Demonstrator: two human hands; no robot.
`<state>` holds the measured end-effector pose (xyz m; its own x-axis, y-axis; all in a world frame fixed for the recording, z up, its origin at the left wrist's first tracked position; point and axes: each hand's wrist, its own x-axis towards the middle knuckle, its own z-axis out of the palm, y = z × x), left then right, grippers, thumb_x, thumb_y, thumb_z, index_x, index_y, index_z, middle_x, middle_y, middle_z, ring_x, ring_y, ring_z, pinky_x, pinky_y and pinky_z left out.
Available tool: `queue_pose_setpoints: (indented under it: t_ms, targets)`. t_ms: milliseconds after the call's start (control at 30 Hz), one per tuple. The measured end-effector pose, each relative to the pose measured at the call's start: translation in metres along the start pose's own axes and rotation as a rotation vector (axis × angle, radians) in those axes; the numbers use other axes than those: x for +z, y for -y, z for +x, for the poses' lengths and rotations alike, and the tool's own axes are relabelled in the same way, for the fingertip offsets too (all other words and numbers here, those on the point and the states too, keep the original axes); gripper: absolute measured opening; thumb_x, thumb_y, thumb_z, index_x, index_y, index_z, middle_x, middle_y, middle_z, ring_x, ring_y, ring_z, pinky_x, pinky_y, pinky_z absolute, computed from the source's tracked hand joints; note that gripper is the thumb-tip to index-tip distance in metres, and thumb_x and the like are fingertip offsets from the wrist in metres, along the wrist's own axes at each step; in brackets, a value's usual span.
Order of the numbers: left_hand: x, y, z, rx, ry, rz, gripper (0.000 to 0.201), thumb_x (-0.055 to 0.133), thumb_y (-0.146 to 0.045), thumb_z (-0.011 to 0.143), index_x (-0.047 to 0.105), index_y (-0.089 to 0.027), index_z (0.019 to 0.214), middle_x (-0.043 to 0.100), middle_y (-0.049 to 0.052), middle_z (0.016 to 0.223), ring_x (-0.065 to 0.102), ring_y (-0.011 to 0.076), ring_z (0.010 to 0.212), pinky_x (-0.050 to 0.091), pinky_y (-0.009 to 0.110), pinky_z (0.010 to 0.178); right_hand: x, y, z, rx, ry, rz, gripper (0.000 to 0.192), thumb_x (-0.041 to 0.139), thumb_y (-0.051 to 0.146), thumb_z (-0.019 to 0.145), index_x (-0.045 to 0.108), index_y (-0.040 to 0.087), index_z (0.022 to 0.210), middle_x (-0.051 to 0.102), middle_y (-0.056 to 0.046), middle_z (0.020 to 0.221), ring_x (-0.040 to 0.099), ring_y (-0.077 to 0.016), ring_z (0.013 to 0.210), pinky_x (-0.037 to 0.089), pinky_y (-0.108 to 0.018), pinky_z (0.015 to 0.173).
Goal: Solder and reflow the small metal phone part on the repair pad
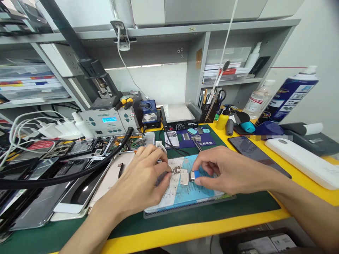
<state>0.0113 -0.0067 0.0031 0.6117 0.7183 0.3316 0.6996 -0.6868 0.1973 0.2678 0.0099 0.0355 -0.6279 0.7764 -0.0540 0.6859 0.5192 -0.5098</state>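
The left hand [144, 176] is closed in a pinch on a slim dark tool [161, 177], whose tip meets a small metallic component [176, 170]. The right hand [225, 169] pinches a small blue-and-silver block [195, 175] between thumb and forefinger; a flat silver plate [184, 177] lies just beside it. Whether block and plate touch cannot be determined at this size. All rest on a light blue work mat [190, 194], smooth and rectangular, laid on a dark green bench pad [238, 204] with a yellow border. Behind, a black mesh pen holder [209, 112] contains scissors and upright tools. A dark, glossy phone [254, 151] lies flat to the right.
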Motion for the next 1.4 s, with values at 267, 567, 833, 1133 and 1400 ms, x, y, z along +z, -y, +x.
queue_pose_setpoints:
  t_ms: [267,567,833,1133,1400]
  targets:
    - [-0.002,0.0,0.001,-0.01,-0.005,0.011,0.021,0.052,-0.024,0.096,0.071,-0.022,0.088,0.062,0.006,0.099,0.05,0.0256,0.098,0.04,0.045,0.083,-0.003,0.001,0.002,0.02,-0.01,-0.01,0.015,0.067,0.033,0.084,0.073,0.02,0.09,0.058,0.004,0.064,0.05,-0.0121,0.057,0.034,-0.024,0.052]
    - [-0.001,-0.001,0.002,-0.014,-0.002,0.014,0.021,0.053,-0.026,0.096,0.071,-0.02,0.086,0.063,0.007,0.098,0.05,0.0259,0.099,0.041,0.045,0.083,-0.004,0.001,0.001,0.04,-0.002,-0.036,0.018,0.067,0.032,0.084,0.072,0.018,0.094,0.06,0.002,0.067,0.051,-0.0132,0.059,0.035,-0.025,0.055]
    - [0.004,0.0,0.001,-0.003,-0.013,0.011,0.023,0.05,-0.024,0.098,0.068,-0.019,0.085,0.063,0.007,0.095,0.049,0.0248,0.093,0.039,0.045,0.082,-0.007,0.004,0.001,-0.014,-0.003,-0.016,0.023,0.07,0.04,0.086,0.075,0.019,0.094,0.066,-0.004,0.084,0.058,-0.0171,0.07,0.039,-0.028,0.061]
    - [0.002,0.0,0.001,-0.001,-0.084,0.011,0.017,0.051,-0.021,0.098,0.063,-0.017,0.086,0.062,0.006,0.09,0.048,0.0229,0.089,0.038,0.042,0.079,-0.004,-0.003,0.0,0.058,-0.007,0.146,0.025,0.07,0.044,0.087,0.07,0.021,0.097,0.062,0.002,0.069,0.054,-0.0136,0.059,0.039,-0.025,0.052]
    - [0.0,0.0,0.003,0.041,-0.235,-0.007,0.011,0.056,-0.017,0.095,0.059,-0.017,0.085,0.064,0.005,0.087,0.051,0.0205,0.085,0.039,0.039,0.077,-0.002,-0.009,0.006,0.156,0.05,0.639,0.033,0.076,0.041,0.085,0.06,0.018,0.103,0.067,0.0,0.07,0.063,-0.0167,0.064,0.048,-0.026,0.054]
